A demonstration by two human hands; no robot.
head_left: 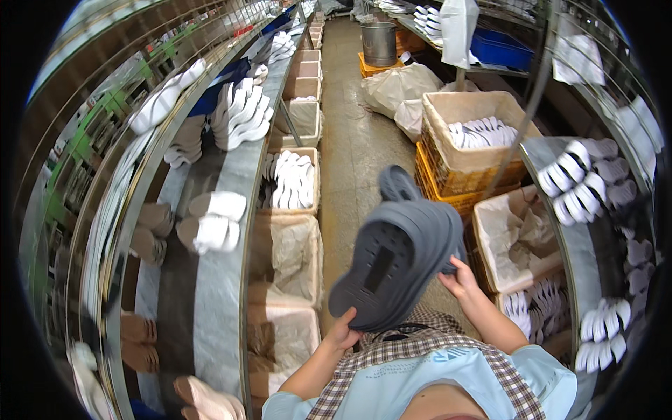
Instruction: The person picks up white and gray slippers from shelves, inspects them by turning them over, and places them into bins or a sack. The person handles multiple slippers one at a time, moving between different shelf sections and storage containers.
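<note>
Left hand (pixel 343 333) pinches, right hand (pixel 460 280) curls round, stacked soles (pixel 402 262); seemingly carrying; next move wants steady two-handed support.

- Clog stack (pixel 413 259) before the person's torso (pixel 427 371), between left hand (pixel 341 332) and right hand (pixel 460 278).
- Left: bench (pixel 218 301) bearing footwear (pixel 245 115), bins (pixel 318 245) along its aisle side.
- Right: second bench (pixel 589 241), also bearing footwear; basket (pixel 455 159) of footwear atop a crate (pixel 462 203).
- Ahead: drum (pixel 379 45) on a crate, behind sacks (pixel 399 89).
</note>
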